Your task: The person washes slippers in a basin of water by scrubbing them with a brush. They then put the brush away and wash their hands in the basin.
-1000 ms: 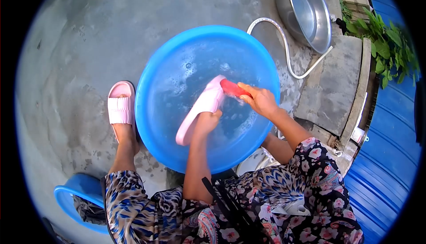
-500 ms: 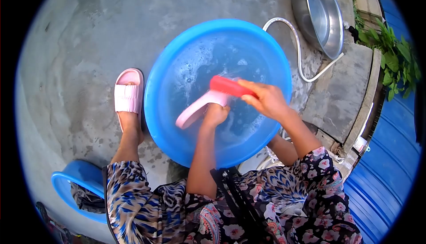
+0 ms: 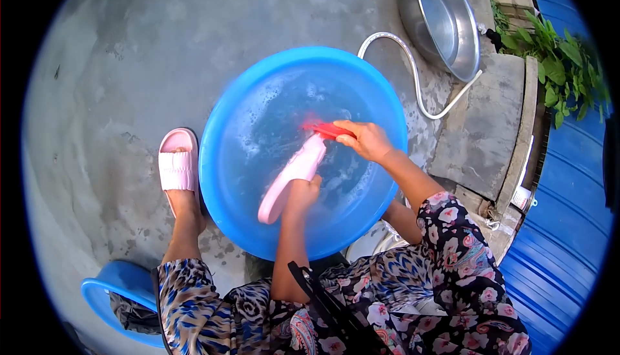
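Note:
A large blue basin (image 3: 208, 190) of cloudy, sudsy water stands in front of me. Over the water, my left hand (image 3: 305, 193) is closed around a pink slipper (image 3: 284, 187), which is tilted with its toe end up and away from me. My right hand (image 3: 367, 142) grips a red scrubbing brush (image 3: 328, 130) at the slipper's far end. The brush's front is smeared by motion, and its bristles are hidden. On my left foot is a matching pink slipper (image 3: 177, 169).
A metal basin (image 3: 423, 26) leans at the upper right, with a pale hose (image 3: 420, 97) curving beside it. A smaller blue tub (image 3: 97, 290) holding dark cloth sits at the lower left. Green plants (image 3: 558, 71) and blue metal sheeting (image 3: 555, 213) border the right.
The slipper has turned more upright and come nearer me. The brush has shifted from lying across it to its far end and turned edge-on. The whole view has shifted slightly.

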The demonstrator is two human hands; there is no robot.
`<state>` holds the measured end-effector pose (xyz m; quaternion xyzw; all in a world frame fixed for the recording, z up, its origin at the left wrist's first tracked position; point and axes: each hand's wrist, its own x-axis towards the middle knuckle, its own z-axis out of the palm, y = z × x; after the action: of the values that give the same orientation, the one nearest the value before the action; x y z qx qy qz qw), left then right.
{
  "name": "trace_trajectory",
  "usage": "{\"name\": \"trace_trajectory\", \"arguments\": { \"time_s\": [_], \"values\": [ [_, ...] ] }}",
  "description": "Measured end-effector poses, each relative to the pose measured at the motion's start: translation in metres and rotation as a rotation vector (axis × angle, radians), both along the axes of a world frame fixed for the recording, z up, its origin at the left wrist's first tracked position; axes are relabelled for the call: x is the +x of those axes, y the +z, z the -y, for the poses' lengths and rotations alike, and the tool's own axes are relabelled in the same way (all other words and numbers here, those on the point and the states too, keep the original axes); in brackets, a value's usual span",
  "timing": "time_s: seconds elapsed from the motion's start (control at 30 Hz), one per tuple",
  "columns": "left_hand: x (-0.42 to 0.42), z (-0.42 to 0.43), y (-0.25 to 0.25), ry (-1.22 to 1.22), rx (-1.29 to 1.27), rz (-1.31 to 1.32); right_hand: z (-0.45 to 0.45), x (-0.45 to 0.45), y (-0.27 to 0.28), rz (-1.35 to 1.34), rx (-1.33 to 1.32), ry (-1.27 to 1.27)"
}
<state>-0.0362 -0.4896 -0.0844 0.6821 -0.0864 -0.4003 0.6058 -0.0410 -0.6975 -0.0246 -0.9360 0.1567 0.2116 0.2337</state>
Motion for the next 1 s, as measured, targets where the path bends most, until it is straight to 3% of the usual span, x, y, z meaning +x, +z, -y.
{"name": "trace_trajectory", "arguments": {
  "time_s": [0.03, 0.07, 0.13, 0.2, 0.27, 0.33, 0.43, 0.53, 0.57, 0.63, 0.7, 0.8, 0.87, 0.9, 0.93, 1.0],
  "values": [
    [0.001, -0.001, 0.001, 0.011, -0.049, -0.166, 0.01, -0.007, 0.0, -0.019, -0.026, -0.061],
    [-0.007, 0.001, -0.005, 0.014, -0.054, -0.168, 0.012, -0.007, 0.003, -0.021, -0.031, -0.057],
    [-0.015, -0.001, -0.016, 0.288, -0.098, -0.663, 0.011, -0.005, 0.005, -0.316, 0.033, -0.272],
    [0.012, 0.003, 0.006, 0.665, -0.341, -1.013, 0.01, -0.013, 0.003, -0.377, 0.005, -0.272],
    [0.027, 0.0, 0.007, 0.745, -0.62, -1.118, 0.008, -0.036, -0.01, -0.47, -0.021, -0.242],
    [0.029, -0.004, 0.005, 0.766, -0.71, -1.14, -0.001, -0.057, -0.047, 0.035, 0.218, -0.601],
    [0.025, 0.002, 0.018, 0.739, -0.746, -1.121, -0.024, -0.013, -0.029, 0.198, 0.271, -0.459],
    [0.029, 0.002, 0.02, 0.813, -0.799, -1.169, -0.049, -0.001, -0.008, 0.053, 0.226, -0.509],
    [0.03, 0.001, 0.015, 0.803, -0.84, -1.126, -0.058, -0.016, -0.007, 0.159, 0.232, -0.5],
    [0.031, 0.001, 0.006, 0.869, -0.865, -1.113, -0.074, -0.043, 0.003, 0.005, 0.288, -0.636],
    [0.028, -0.003, 0.002, 0.91, -0.859, -1.139, -0.09, -0.084, 0.002, 0.019, 0.332, -0.703],
    [0.031, 0.002, -0.011, 1.067, -0.898, -1.154, -0.105, -0.122, 0.0, -0.12, 0.241, -0.612],
    [0.026, 0.006, -0.031, 0.896, -0.795, -1.072, -0.109, -0.12, -0.02, 0.033, 0.155, -0.516],
    [0.02, 0.01, -0.031, 0.841, -0.678, -0.996, -0.11, -0.112, -0.026, -0.089, 0.104, -0.585],
    [0.013, 0.013, -0.043, 0.834, -0.613, -1.104, -0.108, -0.104, -0.033, -0.207, 0.05, -0.648],
    [0.006, 0.023, -0.048, 0.735, -0.38, -1.164, -0.104, -0.09, -0.036, -0.224, 0.112, -0.683]
  ]
}}
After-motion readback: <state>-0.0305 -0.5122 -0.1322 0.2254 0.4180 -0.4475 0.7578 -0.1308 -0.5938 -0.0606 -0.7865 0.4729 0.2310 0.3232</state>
